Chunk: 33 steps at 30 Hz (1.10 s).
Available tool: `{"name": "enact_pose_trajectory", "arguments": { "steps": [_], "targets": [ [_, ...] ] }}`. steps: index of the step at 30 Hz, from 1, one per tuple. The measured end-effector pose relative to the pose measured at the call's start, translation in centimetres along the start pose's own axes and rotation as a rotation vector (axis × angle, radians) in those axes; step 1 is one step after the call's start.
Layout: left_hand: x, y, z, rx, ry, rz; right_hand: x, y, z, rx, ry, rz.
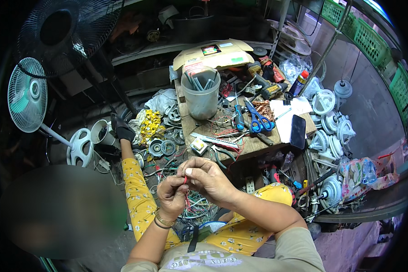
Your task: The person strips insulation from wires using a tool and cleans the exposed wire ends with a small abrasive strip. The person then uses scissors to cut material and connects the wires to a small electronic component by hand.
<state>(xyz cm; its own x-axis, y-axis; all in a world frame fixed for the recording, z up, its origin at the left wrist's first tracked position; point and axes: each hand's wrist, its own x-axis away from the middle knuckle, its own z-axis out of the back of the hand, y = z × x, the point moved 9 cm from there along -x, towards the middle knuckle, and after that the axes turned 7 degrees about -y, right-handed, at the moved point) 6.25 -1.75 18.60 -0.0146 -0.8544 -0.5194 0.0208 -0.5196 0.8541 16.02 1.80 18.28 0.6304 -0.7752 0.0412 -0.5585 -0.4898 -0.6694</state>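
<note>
My left hand [171, 197] and my right hand [203, 179] meet in front of my body, fingers pinched on a short red wire [185, 180], which is mostly hidden between them. Below them lies a tangle of coloured wires [197, 203] on the floor. Just beyond my hands, pliers [224, 157], a small boxy yellow-and-white part [199, 145] and a long utility blade or ruler [222, 141] rest on the wooden worktop [254, 149].
The worktop holds a plastic bucket [199, 104], scissors [259, 119], screwdriver [239, 118], drills [272, 90], cardboard [215, 56], spray can [299, 84] and phone [298, 131]. A standing fan [34, 93] is at left; white fan parts [331, 145] pile at right. My legs [138, 190] spread around the wires.
</note>
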Motion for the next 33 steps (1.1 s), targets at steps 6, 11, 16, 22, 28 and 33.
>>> {"name": "enact_pose_trajectory", "arguments": {
  "steps": [6, 11, 16, 22, 28, 33],
  "targets": [
    [-0.4, -1.9, -0.1, 0.092, -0.091, 0.215, 0.3, -5.1, -1.9, 0.982, -0.109, 0.507],
    [-0.6, -1.8, -0.1, 0.211, -0.057, 0.288, 0.2, -6.3, -0.4, 0.867, 0.084, 0.451],
    [-1.3, -1.9, -0.4, 0.143, -0.064, 0.244, -0.2, -4.7, 0.8, 0.808, 0.019, 0.34],
    [-2.3, -1.8, -2.3, 0.36, -0.114, 0.378, -0.4, -6.7, 2.6, 0.646, 0.108, 0.38],
    [-4.1, -0.6, -2.1, -0.166, -0.103, 0.142, 0.4, -7.7, 1.6, 0.688, 0.06, 0.519],
    [-4.7, 2.7, -2.7, -0.632, -0.192, -0.142, -0.3, -6.5, 3.5, 0.559, 0.149, 0.348]
  ]
}}
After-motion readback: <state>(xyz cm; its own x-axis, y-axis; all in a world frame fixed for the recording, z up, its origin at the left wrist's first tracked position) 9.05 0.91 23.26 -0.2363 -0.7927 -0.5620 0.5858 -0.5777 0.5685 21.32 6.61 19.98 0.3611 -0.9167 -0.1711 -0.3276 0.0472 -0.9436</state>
